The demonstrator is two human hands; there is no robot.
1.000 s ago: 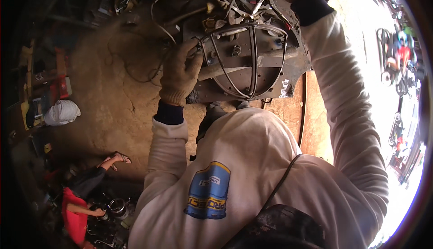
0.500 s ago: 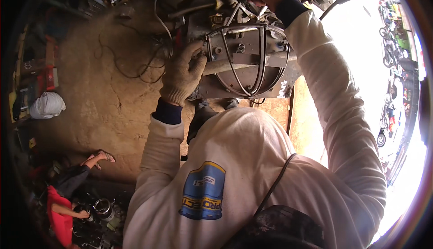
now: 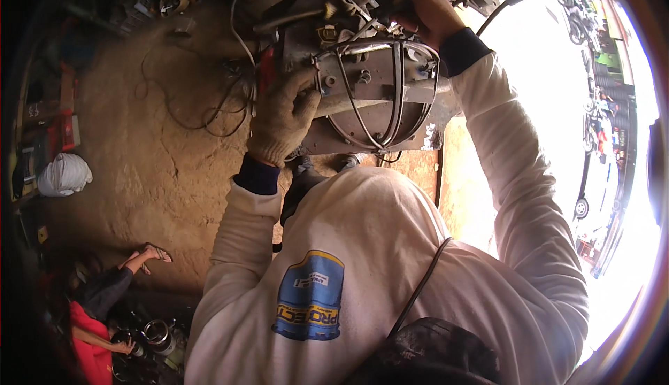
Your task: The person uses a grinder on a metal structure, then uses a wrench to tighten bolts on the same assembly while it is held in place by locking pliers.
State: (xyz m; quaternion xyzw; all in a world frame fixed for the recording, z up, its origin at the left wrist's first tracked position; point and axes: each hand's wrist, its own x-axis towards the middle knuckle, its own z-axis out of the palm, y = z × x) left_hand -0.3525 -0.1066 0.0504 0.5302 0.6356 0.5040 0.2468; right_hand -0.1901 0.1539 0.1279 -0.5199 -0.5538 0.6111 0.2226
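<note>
A round frame of bent metal rods (image 3: 397, 99) lies on a dark metal plate (image 3: 334, 137) with holes and a bolt in it. My left hand (image 3: 280, 117), in a knitted work glove, is closed at the frame's left side, thumb and forefinger meeting the rod there. Beside the glove's fingers is a red piece (image 3: 267, 69), partly hidden. My bare right hand (image 3: 433, 16) hovers past the frame's far right edge, over a heap of metal parts. Its forefinger is stretched out and apart from the others, and I see nothing held in it.
Tools and metal parts (image 3: 334, 16) crowd the far edge. A thin cable (image 3: 223, 124) loops over the dirt floor at left. A white sack (image 3: 65, 174) stands farther left. At lower left, a person in red (image 3: 90, 343) sits by metal pots. Parked vehicles line the right.
My right hand has drawn back toward me, its forefinger now showing stretched out. My left hand stays by the frame. The whole view has shifted slightly.
</note>
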